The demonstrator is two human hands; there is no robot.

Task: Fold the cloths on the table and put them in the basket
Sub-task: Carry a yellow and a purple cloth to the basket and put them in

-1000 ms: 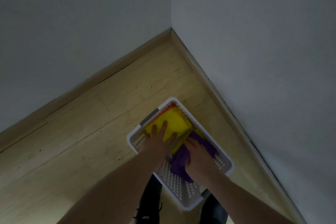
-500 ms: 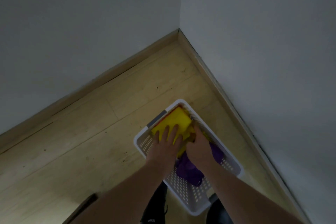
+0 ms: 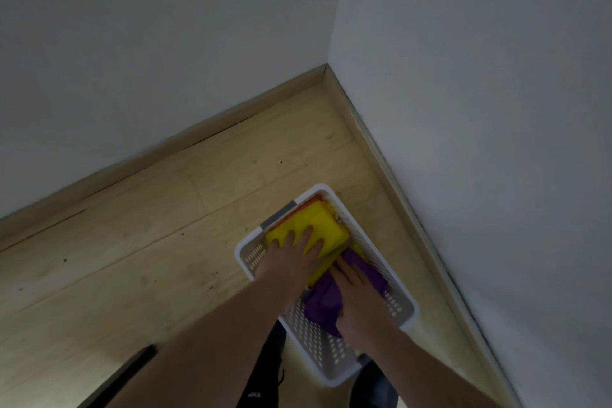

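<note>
Head view: the white perforated plastic basket [image 3: 334, 364] is seen on the floor at 5 o'clock. The folded yellow cloth [image 3: 318, 225] at its 12 o'clock end is pressed by the flat-fingered left hand [image 3: 291, 255]; the crumpled purple cloth [image 3: 323, 305] is covered by the right hand [image 3: 356, 291], grip unclear. Bare wooden floor [image 3: 132, 242] lies at 9 o'clock.

You have one view only — the head camera, looking steeply down from above the white basket [image 3: 255, 253] on the floor, close over it. It faces the room corner beyond the basket; both forearms enter from the bottom edge.
</note>
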